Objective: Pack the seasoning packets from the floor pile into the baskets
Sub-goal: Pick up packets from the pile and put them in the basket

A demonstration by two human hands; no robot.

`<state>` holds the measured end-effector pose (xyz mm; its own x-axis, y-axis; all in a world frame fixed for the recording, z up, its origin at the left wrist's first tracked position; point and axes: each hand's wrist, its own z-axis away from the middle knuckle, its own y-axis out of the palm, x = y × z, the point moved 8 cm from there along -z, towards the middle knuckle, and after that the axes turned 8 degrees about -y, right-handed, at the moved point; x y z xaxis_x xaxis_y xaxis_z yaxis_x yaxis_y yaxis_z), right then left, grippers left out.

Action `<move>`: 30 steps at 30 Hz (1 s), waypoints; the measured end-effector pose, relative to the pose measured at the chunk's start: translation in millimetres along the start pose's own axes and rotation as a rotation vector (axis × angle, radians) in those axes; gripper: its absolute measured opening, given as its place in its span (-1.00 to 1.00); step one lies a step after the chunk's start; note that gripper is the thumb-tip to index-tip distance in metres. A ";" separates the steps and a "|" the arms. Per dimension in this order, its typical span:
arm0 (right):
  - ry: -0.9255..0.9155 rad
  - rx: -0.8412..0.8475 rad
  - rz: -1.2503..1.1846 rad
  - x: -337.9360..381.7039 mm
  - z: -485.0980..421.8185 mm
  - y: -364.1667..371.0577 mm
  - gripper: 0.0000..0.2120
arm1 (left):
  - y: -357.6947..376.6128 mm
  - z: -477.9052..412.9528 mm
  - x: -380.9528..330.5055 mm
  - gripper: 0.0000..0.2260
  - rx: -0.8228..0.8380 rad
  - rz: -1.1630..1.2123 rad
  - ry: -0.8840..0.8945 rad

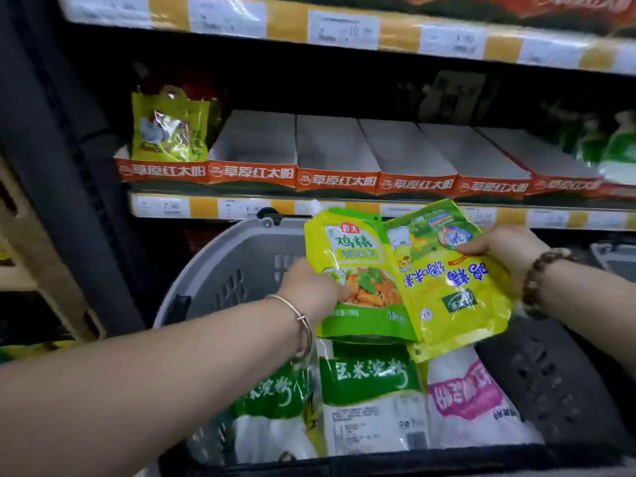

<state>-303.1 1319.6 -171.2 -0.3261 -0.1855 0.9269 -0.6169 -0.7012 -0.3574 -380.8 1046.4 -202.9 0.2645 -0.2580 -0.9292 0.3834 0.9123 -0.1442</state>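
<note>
Currently both hands hold a seasoning packet over the grey basket [220, 256], and the drop below them is what the next move turns on. The left hand [309, 287] pinches the left edge of an upright chicken-essence packet [358, 270], thumb on its printed face and the other fingers hidden behind. The right hand [506, 256] grips a second yellow packet [454, 290] the same way by its far right edge. That one is turned upside down and tilted, with its lower corner pointing toward the basket.

The two packets overlap in the middle, and the left one appears to lie in front. Both hang just above the goods already inside: green-banded corn starch bags [371, 390] and a pink-labelled white bag [475, 401], lying flat side by side. The left packet's long axis runs up and away from the person, and its green bottom edge is nearest the starch bags, so it looks likely to go in first. Open space shows against the basket's far grey wall, behind the packets.

A dark perforated wall [550, 373] stands to the right; whether it is a second basket I cannot tell. The floor pile is out of view. On the shelf behind are red-fronted display trays [337, 177], one holding a yellow chicken-print bag [168, 129].
</note>
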 end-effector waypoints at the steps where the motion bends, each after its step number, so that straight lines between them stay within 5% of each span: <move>1: 0.049 -0.008 0.038 -15.6 -6.0 -5.2 -0.66 | 11.2 -7.1 4.9 -0.76 0.023 -0.042 -0.020; 6: 0.109 0.033 0.354 -63.4 -27.8 -8.1 -0.61 | 37.5 -30.4 32.7 -0.61 -0.057 -0.242 -0.044; 9: 0.073 0.040 0.450 -77.5 -36.3 -3.0 -0.65 | 41.2 -27.6 21.7 -0.38 -0.148 -0.498 0.189; 13: -0.055 -0.090 0.563 -83.5 -34.8 -1.1 -0.73 | 77.2 -28.9 11.7 -0.31 0.062 -1.074 0.450; 17: -0.155 0.153 0.718 -89.0 -24.8 35.4 -0.54 | 105.0 -34.3 26.4 -0.28 0.231 -1.327 0.464; 22: -0.284 0.477 0.792 -94.3 -2.6 73.0 -0.35 | 98.2 -45.7 33.5 -0.25 0.207 -1.500 0.340; 30: -0.227 0.540 0.952 -132.8 -2.7 84.6 -0.35 | 101.3 -50.5 48.0 -0.25 0.132 -1.493 0.298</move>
<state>-313.9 1286.7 -324.9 -0.3279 -0.8886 0.3208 0.2246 -0.4032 -0.8871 -374.0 1142.5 -279.3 -0.5988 -0.8009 -0.0018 0.2077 -0.1532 -0.9661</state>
